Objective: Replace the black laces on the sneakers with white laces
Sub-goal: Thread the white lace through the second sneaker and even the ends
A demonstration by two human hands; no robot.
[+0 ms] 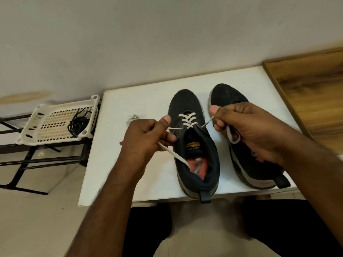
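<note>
Nearest the camera, the person's dark-clothed legs (278,229) sit below the front edge of a white table (130,101), with bare feet partly seen on the pale floor under it.

On the table stand 2 dark sneakers side by side, toes pointing away. The left sneaker (194,164) has its heel loop hanging over the table's front edge. A white lace (187,119) crosses 3 times through its lower eyelets; the upper eyelets are unlaced and the tongue area lies open, showing an orange insole.

The left hand (146,140) is curled round the left end of the white lace, thumb up, just left of the shoe. From that fist the lace runs down and into the shoe's opening, where its tail lies on the insole.

The right hand (246,130) is held over the right sneaker (241,138) and hides its middle. It pinches the other end of the white lace between thumb and fingers, with a loop of lace hanging below the fingers. That end runs taut from the left shoe's right side. The 2 hands are apart, 1 on each side of the left shoe.

A small crumpled scrap (132,118) lies on the table beyond the left hand. Farther left, off the table, a white plastic basket (46,130) rests on a black metal frame (37,156) and holds a tangle of black laces (78,125). A wooden surface (313,93) adjoins the table on the right, and a plain wall stands behind everything.
</note>
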